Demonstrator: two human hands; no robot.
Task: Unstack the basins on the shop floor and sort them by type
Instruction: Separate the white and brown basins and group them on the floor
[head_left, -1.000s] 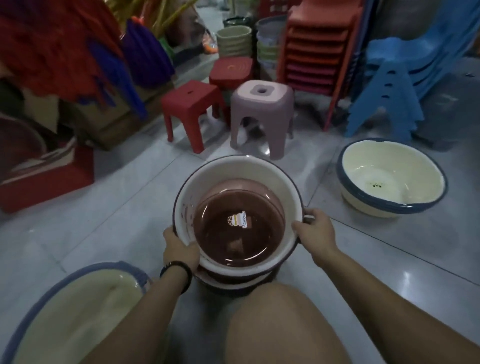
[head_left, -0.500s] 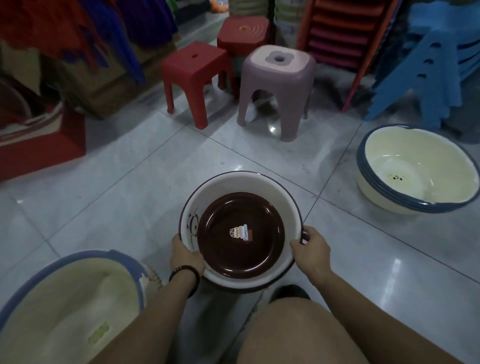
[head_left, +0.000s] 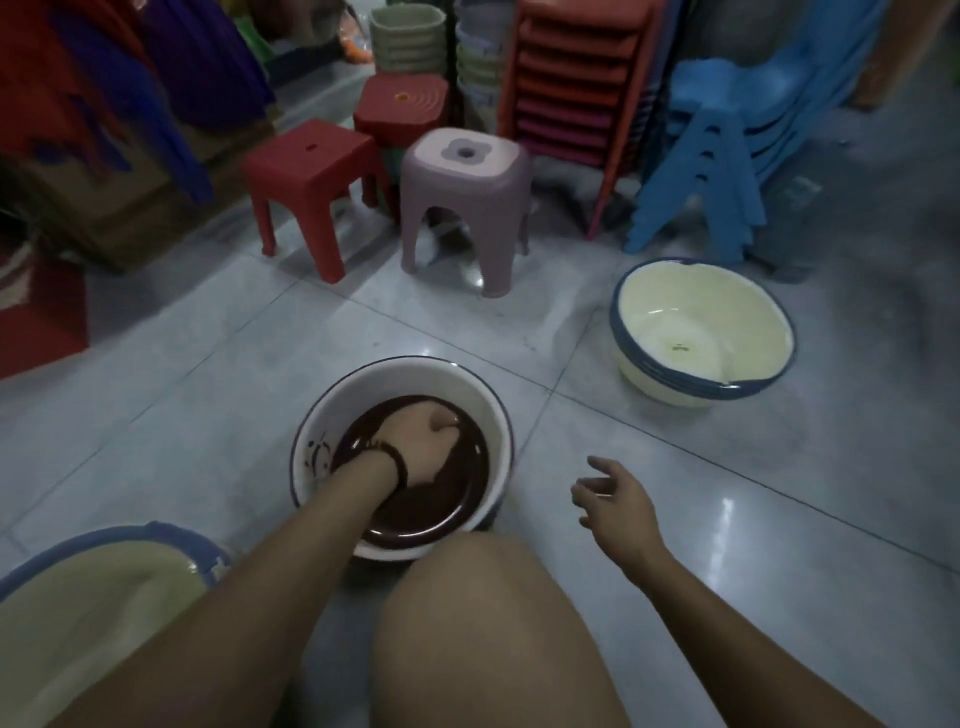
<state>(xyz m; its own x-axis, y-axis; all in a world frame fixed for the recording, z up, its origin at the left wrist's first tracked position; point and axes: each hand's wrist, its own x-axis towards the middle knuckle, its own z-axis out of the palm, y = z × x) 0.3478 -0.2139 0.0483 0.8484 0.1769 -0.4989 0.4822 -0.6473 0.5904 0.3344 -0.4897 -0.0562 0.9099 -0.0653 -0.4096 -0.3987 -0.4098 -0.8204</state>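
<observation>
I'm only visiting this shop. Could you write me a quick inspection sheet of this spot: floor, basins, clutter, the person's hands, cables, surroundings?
Surface: glossy grey tiled floor.
Job's things: brown basin nested inside a white basin in front of the knee; stack of cream basins with blue rims at right; another cream basin at lower left.
Clutter: red stool and mauve stool beyond the basins.
Hands: left hand inside the brown basin, fingers curled, any grip hidden; right hand open above the floor, holding nothing.
Cables: nothing seen.
Surroundings: stacked red chairs and stacked blue chairs at the back.
</observation>
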